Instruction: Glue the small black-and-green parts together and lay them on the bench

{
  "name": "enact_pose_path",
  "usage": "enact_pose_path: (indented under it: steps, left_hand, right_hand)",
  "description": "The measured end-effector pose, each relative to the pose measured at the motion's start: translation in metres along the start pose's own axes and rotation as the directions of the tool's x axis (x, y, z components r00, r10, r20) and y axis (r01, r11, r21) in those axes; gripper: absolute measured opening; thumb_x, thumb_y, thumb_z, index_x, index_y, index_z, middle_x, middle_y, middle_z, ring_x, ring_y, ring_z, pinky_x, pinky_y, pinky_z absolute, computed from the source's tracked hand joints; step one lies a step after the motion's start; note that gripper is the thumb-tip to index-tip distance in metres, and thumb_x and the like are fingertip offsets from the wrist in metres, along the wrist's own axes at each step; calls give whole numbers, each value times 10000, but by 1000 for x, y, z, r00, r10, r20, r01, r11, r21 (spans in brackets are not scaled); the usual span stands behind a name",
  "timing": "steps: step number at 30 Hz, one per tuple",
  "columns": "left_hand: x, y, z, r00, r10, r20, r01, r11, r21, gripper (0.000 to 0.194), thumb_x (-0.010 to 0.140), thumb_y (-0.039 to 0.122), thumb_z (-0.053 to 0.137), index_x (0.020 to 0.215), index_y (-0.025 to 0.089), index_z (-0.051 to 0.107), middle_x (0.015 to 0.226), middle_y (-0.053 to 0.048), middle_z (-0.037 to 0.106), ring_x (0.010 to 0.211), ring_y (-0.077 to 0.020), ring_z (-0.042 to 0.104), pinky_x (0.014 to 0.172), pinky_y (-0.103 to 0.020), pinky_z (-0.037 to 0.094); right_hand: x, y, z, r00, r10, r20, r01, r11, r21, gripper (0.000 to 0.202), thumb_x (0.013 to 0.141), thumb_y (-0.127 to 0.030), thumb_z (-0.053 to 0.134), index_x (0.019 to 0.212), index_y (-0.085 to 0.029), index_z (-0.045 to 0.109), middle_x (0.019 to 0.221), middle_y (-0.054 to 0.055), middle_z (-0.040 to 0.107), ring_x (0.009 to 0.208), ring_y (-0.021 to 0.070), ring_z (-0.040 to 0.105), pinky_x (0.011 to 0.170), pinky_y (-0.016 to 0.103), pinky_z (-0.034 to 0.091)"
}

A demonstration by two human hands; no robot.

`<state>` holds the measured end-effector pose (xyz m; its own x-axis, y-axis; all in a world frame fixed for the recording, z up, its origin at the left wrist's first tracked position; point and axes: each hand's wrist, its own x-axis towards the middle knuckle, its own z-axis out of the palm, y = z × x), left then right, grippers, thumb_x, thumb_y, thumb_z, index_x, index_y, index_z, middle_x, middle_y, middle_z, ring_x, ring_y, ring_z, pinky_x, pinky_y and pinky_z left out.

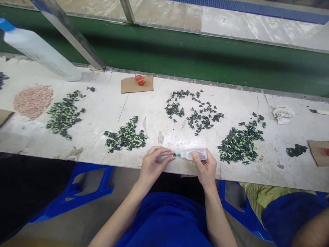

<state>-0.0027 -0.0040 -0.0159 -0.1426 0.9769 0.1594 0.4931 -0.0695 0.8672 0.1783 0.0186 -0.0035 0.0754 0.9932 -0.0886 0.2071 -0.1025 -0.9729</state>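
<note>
Between the thumb and fingers of my left hand is pinched a small black-and-green part. My right hand grips a translucent squeeze bottle, laid over sideways. Its blue nozzle tip points left and is at the small part; whether they touch I cannot tell. Left of my hands lies a pile of similar black-and-green parts, and a bigger pile is to the right. Beyond my hands, small black pieces are scattered loosely.
A red cup stands on cardboard at the back. Farther left are a pinkish heap, another black-and-green pile and a large white bottle. Crumpled paper lies right. A person in blue sits at the right.
</note>
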Motion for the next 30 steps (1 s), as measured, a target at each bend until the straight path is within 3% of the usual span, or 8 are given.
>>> enact_pose_path:
  steps: [30]
  left_hand:
    - [1, 1, -1, 998, -66, 9, 67, 997, -30, 101, 768, 292, 736, 839, 222, 748, 825, -42, 725, 865, -207, 699, 824, -355, 584]
  right_hand:
    - [-2, 3, 1, 999, -2, -40, 0, 998, -58, 258, 808, -421, 611, 699, -195, 550, 592, -34, 553, 558, 130, 505, 522, 234, 412]
